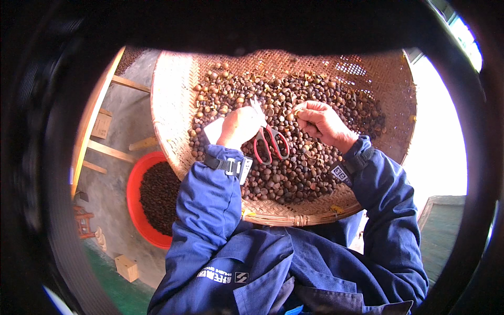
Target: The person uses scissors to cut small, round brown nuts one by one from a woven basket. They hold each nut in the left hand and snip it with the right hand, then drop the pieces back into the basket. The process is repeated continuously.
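Note:
A large round woven bamboo basket (pixel 173 114) lies before me, holding many round brown nuts or seeds (pixel 275 181), some of them cracked shells. My left hand (pixel 242 124) is closed around the blade part of scissors with red and grey handles (pixel 271 145); the handle loops point towards me and the blades stick out beyond the fingers. What else the palm holds is hidden. My right hand (pixel 317 120), to the right of the scissors, pinches a small yellowish shell piece (pixel 296 112) between thumb and forefinger just above the nuts.
A red plastic basin (pixel 136 197) full of small dark seeds (pixel 157 199) stands on the floor at the left. Beyond it are wooden bars (pixel 112 151), a cardboard box (pixel 102 124) and a small wooden block (pixel 126 267). A greenish panel (pixel 443 224) is at the lower right.

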A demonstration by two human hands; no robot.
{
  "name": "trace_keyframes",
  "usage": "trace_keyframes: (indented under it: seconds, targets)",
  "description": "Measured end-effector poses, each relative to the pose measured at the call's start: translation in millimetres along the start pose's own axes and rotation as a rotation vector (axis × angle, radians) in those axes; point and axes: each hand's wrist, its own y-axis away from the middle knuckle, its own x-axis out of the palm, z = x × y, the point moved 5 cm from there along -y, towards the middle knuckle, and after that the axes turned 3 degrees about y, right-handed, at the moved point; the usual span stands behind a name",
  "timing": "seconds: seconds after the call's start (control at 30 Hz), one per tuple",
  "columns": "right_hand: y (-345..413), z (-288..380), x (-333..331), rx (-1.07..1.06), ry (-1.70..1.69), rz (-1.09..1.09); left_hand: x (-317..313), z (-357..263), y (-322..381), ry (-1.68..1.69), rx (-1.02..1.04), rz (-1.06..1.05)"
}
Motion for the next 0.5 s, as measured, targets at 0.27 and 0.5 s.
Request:
trace_keyframes:
  seconds: [0.27,0.5]
  targets:
    - [9.5,-12.8,27.6,-0.03,0.139,0.015,12.0,-71.8,29.5,0.874,-0.065,0.352]
    - [11.1,-7.2,28.9,-0.106,-0.023,-0.018,15.4,-67.5,30.0,0.959,-0.052,0.384]
